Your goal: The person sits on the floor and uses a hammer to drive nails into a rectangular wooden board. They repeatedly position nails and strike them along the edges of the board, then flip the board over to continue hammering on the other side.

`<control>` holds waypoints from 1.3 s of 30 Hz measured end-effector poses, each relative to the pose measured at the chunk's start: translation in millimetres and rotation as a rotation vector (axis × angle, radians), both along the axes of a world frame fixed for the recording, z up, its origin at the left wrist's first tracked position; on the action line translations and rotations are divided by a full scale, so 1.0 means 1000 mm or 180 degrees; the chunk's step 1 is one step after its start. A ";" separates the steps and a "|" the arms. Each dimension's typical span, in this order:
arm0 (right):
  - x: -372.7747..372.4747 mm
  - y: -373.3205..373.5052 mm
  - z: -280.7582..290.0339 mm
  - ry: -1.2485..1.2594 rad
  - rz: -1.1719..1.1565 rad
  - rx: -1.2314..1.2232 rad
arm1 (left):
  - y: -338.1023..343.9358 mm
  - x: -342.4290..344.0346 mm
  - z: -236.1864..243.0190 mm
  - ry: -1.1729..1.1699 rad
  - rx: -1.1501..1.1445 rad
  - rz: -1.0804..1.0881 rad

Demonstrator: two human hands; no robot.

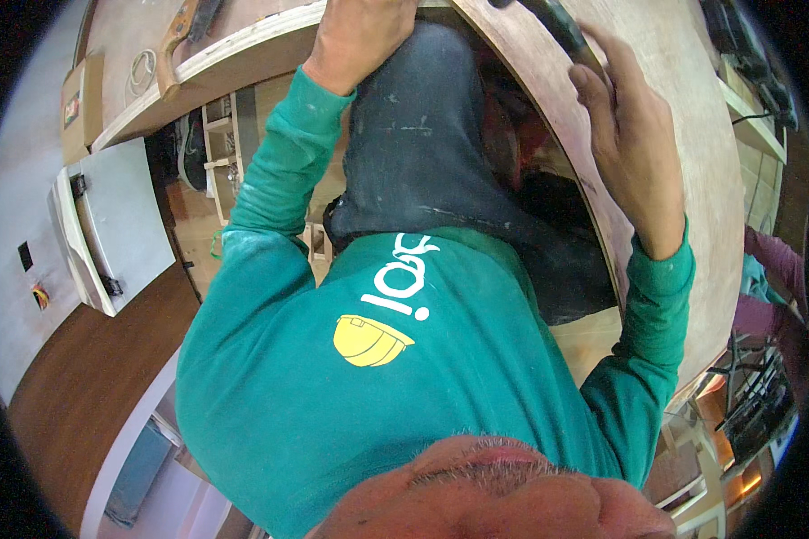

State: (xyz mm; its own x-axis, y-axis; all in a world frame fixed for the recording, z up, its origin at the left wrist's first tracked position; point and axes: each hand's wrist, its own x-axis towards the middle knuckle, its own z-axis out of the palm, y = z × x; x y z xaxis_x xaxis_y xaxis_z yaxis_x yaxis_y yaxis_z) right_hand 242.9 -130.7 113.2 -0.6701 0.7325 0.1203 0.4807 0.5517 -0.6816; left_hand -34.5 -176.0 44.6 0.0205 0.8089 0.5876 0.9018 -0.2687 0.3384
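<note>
My right hand (636, 135) is above the pale wooden board on the right. Its thumb and fingers close around the end of a black, rounded tool handle (555, 25); the rest of that tool runs out past the upper edge, so its kind does not show. My left hand (360, 40) is at the upper edge, beside the board's inner rim and over my dark trousers. Its fingers are cut off by the picture's edge, and whatever they touch is hidden. The wooden board (706, 180) curves around me on both sides.
At the upper left a handsaw (178, 45) with a wooden handle lies on the board, near a thin cord loop (141, 72) and a cardboard box (81, 106). A white cabinet door (126, 220) stands to the left. Another person's purple sleeve (777, 265) shows far right.
</note>
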 end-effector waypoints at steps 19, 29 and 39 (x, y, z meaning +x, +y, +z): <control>-0.066 0.009 0.008 -0.0146 0.0342 0.1094 | -0.002 -0.001 -0.007 -0.0181 0.0133 0.0124; -0.060 0.011 0.010 -0.0447 0.0386 0.0745 | -0.004 0.000 -0.007 -0.0334 0.0002 0.0114; -0.042 0.014 0.020 0.0169 -0.0115 0.0533 | 0.007 -0.015 -0.009 -0.0983 -0.0037 0.0333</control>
